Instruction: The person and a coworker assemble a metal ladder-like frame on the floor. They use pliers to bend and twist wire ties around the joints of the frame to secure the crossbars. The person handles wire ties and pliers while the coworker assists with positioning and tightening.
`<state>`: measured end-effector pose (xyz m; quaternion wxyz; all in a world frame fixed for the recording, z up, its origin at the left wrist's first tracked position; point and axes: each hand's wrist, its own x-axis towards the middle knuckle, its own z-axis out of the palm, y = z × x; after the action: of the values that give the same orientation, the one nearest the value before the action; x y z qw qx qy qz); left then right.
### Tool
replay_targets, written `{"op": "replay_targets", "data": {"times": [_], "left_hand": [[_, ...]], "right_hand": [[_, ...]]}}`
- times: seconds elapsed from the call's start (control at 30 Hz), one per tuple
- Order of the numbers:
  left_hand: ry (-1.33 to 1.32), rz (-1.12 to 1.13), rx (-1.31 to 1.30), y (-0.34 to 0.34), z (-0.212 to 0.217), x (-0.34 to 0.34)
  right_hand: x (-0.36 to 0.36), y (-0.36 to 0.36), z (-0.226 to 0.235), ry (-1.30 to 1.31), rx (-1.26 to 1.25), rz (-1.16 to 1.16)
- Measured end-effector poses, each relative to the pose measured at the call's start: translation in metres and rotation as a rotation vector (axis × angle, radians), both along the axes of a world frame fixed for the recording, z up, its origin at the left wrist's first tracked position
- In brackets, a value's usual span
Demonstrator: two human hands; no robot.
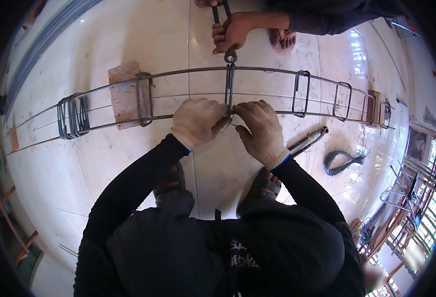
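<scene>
My left hand (198, 121) and my right hand (262, 129), both in pale knitted gloves, meet at the near bar of a long rebar cage (267, 69). Between them stands the middle stirrup (229, 89), a thin bent steel loop set upright across the bars. Both hands are closed in a pinch at its near corner, on a thin binding wire (233, 125) whose ends show between my fingertips. Across the cage, another person's hand (232, 32) grips dark-handled pincers (230, 55), whose jaws sit at the stirrup's far corner.
Several stirrups (72, 116) bunch at the cage's left end; others stand spaced along it. A brick (125, 94) and a wooden block (373, 106) lie under the bars. Near my right forearm lie a long-handled tool (309, 142) and a wire bundle (332, 163). Long rods (35, 57) lie far left.
</scene>
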<state>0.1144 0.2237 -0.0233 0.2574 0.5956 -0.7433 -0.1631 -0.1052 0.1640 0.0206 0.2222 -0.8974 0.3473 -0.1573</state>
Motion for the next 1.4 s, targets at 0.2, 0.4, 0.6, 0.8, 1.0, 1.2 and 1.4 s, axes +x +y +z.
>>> {"op": "replay_targets", "data": {"times": [0.2, 0.4, 0.6, 0.8, 1.0, 1.2, 1.4], "left_hand": [[-0.006, 0.003, -0.041, 0.002, -0.004, 0.0], [0.006, -0.004, -0.041, 0.0, 0.001, -0.002], [0.008, -0.007, -0.074, -0.002, 0.007, -0.004], [0.034, -0.015, -0.012, -0.003, 0.011, -0.005], [0.025, 0.024, 0.016, -0.005, 0.011, -0.008], [0.033, -0.034, 0.022, -0.003, 0.014, -0.005], [0.157, -0.137, 0.219, -0.002, 0.035, 0.004]], "right_hand": [[-0.006, -0.016, -0.004, 0.031, 0.044, 0.042], [-0.001, -0.025, -0.024, 0.157, 0.091, 0.053], [0.006, -0.014, -0.038, 0.112, -0.092, 0.003], [0.007, -0.008, -0.051, 0.033, -0.189, -0.073], [0.005, -0.01, -0.055, 0.0, -0.205, -0.073], [0.004, -0.009, -0.05, -0.045, -0.148, -0.114], [0.002, -0.012, -0.045, 0.014, -0.058, -0.07]]}}
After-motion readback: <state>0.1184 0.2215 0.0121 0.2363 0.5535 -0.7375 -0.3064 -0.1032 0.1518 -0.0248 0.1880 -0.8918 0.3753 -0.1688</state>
